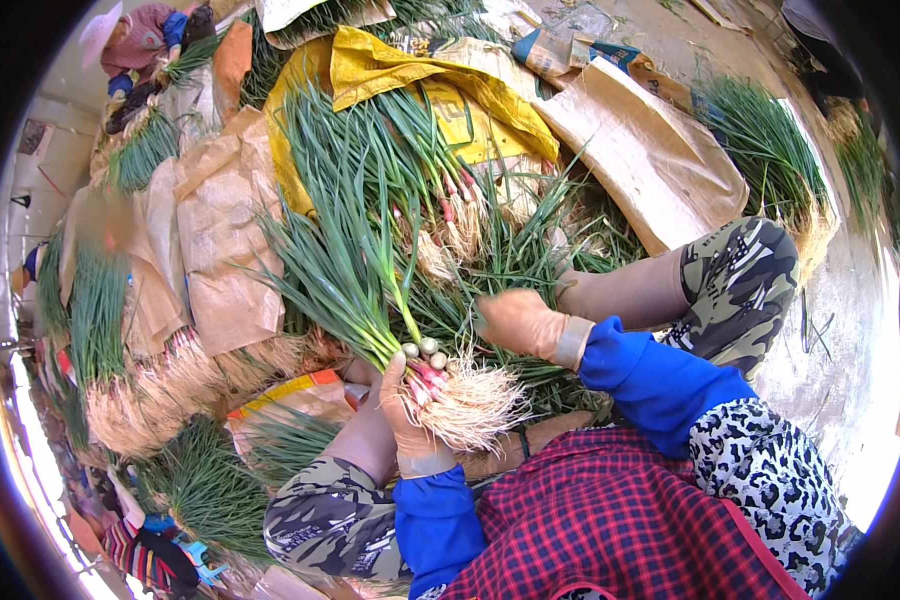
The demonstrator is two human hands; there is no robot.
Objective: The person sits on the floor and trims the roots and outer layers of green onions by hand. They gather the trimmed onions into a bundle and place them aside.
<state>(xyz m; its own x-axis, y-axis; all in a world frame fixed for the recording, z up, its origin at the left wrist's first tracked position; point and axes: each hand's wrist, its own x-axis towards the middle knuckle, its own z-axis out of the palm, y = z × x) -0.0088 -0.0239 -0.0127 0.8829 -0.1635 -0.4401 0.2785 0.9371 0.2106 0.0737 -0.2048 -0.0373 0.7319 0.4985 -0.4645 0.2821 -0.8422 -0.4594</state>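
Observation:
My left hand (409,420), in a thin pale glove, is closed round a bunch of green onions (390,337). The bunch's pinkish-white bulbs and long pale roots (472,401) point to the lower right; its green leaves fan to the upper left. Several small round greyish things (428,346) sit by the thumb, against the stems. My right hand (517,322), gloved too and slightly blurred, is curled to the right of the bunch, apart from it; its fingertips are unclear. Loose green leaves (525,255) lie beyond it, beside trimmed-looking onions with reddish stems (450,202).
A yellow woven sack (442,82) and a tan sack (645,150) lie ahead. More onions (765,142) are heaped at right and left (97,315). A co-worker (139,45) sits at the upper left; another person in stripes (146,555) is at the lower left, near a blue stool (202,562).

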